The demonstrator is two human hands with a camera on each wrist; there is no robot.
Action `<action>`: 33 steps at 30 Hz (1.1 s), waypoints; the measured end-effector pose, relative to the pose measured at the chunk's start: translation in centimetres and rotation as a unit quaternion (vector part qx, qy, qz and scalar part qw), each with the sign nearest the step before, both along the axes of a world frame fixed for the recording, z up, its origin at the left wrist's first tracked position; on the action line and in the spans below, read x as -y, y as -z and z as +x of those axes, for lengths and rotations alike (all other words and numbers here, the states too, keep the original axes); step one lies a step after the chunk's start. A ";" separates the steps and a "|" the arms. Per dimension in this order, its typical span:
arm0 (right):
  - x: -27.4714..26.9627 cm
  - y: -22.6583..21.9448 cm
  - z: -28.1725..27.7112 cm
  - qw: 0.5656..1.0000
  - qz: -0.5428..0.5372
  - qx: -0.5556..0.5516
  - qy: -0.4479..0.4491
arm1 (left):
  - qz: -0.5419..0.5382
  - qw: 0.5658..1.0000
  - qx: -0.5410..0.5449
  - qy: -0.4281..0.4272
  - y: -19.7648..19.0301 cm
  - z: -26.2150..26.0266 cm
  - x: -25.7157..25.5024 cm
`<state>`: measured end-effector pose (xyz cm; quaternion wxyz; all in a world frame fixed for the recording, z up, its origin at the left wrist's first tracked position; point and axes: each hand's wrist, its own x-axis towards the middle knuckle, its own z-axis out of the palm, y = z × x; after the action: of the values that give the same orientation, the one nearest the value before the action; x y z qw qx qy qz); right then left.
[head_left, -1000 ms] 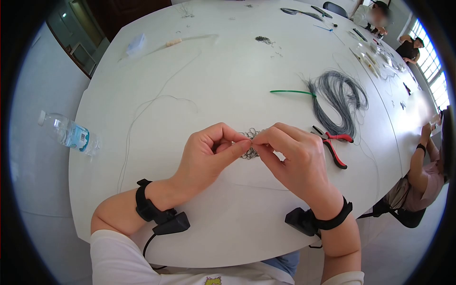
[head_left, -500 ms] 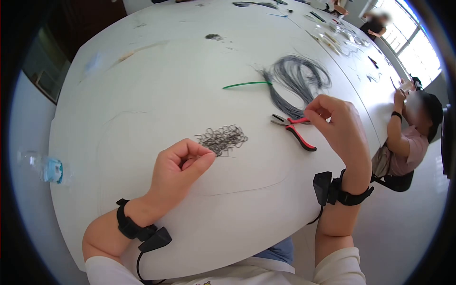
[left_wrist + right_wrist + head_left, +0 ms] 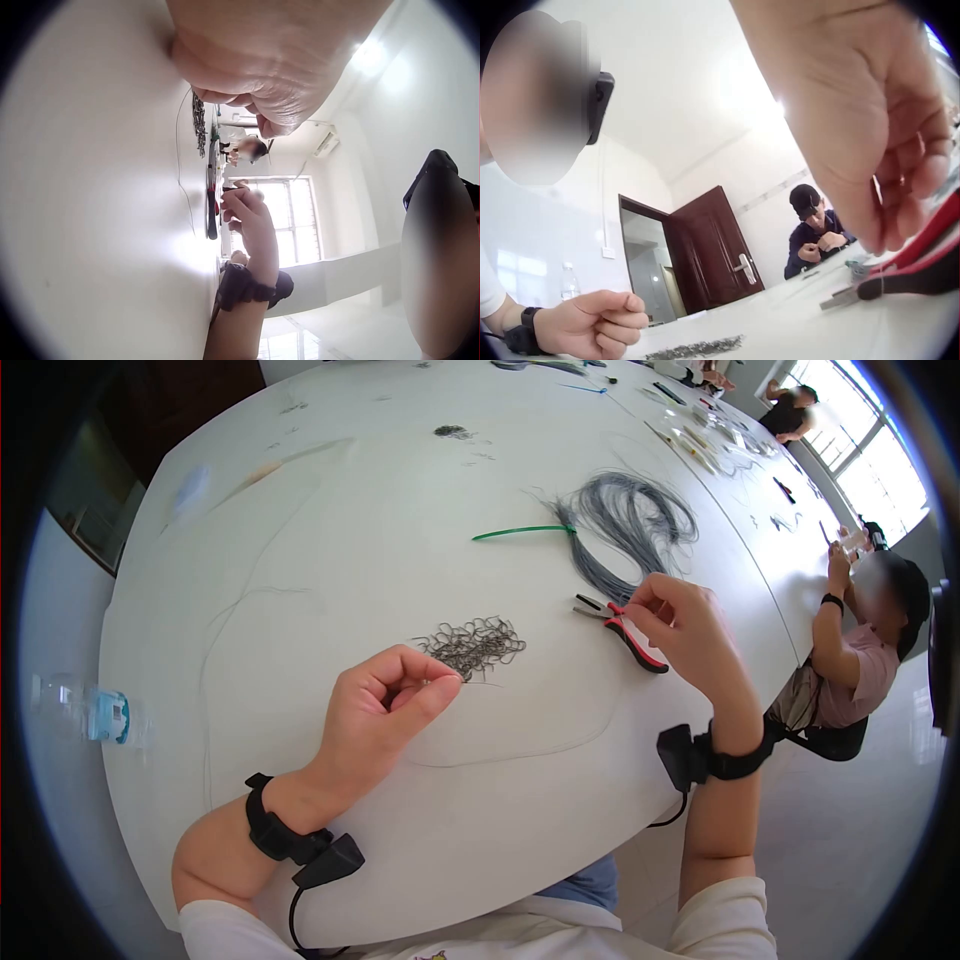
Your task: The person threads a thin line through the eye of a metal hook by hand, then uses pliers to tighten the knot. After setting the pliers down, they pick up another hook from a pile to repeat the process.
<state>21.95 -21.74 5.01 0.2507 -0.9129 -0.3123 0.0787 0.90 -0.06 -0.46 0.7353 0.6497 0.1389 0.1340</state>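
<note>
My left hand point(image 3: 368, 710) pinches the end of a thin fishing line point(image 3: 500, 764) between thumb and forefinger; whatever else sits in the pinch is hidden. Its fingertips are right at the near edge of a pile of small dark fish hooks point(image 3: 478, 644). From there the line loops over the white table towards my right hand point(image 3: 688, 625), held above red-and-black pliers point(image 3: 638, 648). Thumb and forefinger of that hand meet on the line, which hangs from them in the right wrist view. The pliers lie on the table with their tips pointing left.
A bundle of grey line point(image 3: 640, 510) bound by a green zip tie point(image 3: 520, 533) lies beyond the pliers. At the left stands a water bottle point(image 3: 108, 717). Farther off is a smaller dark pile point(image 3: 453, 431). A person point(image 3: 860, 630) sits at the table's right side.
My hands were together over the hooks and have parted; the right went out to the pliers, then sank slightly. The left stays beside the pile. The head view has turned right.
</note>
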 end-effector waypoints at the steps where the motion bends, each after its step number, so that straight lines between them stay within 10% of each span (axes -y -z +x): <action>1: -0.1 -0.5 -0.5 0.997 0.062 -0.014 -0.049 | -0.009 1.000 -0.003 0.009 0.0 0.0 0.0; 17: -0.1 0.2 -0.7 1.000 0.009 0.024 -0.010 | 0.028 0.996 -0.022 0.076 -0.4 -0.2 -0.1; 33: -1.6 -1.1 -5.5 0.882 0.204 -0.380 -0.188 | 0.127 0.987 0.064 0.075 -0.4 -0.1 0.0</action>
<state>16.45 -20.15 6.11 0.5115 -0.6654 -0.3683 0.3999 0.77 -0.07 -0.07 0.6620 0.7365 0.0247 0.1366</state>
